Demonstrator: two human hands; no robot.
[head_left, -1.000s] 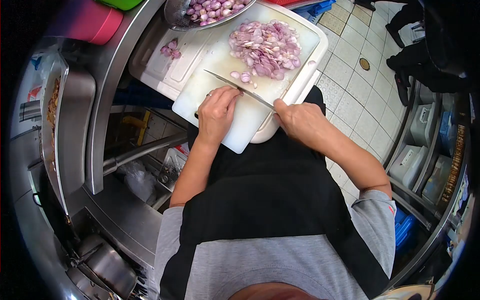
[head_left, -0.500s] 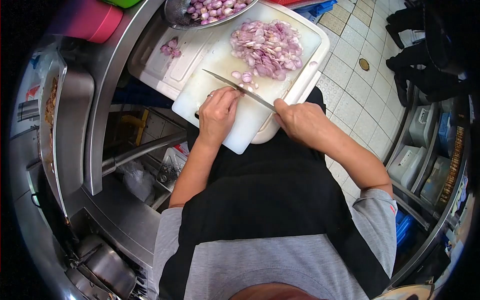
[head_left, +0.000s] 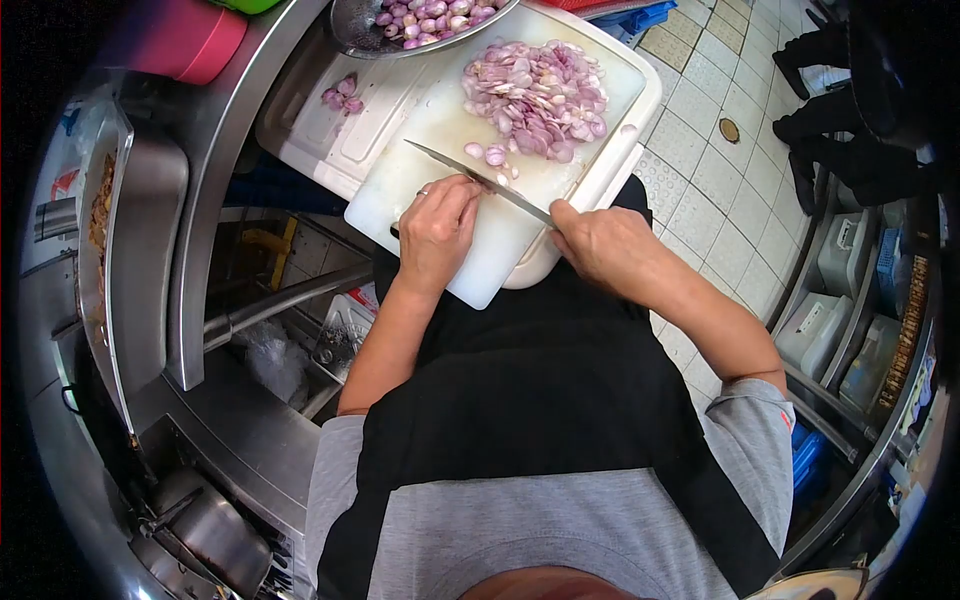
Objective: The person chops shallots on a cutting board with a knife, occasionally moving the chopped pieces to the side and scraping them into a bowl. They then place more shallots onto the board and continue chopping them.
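My right hand [head_left: 600, 245] is wrapped round the handle of a knife [head_left: 478, 178], whose blade slants up to the left across a white cutting board [head_left: 410, 175]. Close against the blade, the bent fingers of my left hand [head_left: 437, 222] press a shallot down on the board; the fingers mostly hide it. A ring shows on that hand. Just past the blade lie a few fresh shallot slices [head_left: 494, 155]. Further up the board spreads a large heap of sliced shallots [head_left: 535, 95].
A metal bowl [head_left: 365, 40] of whole peeled shallots stands beyond the board on a white plastic lid [head_left: 300, 150], near a few shallot pieces [head_left: 343, 95]. Steel counter [head_left: 200, 190] runs along the left. Another person's dark-clothed legs [head_left: 820, 130] are at the upper right.
The small slices beside the blade have shifted slightly. Both hands and the knife stay almost in the same place.
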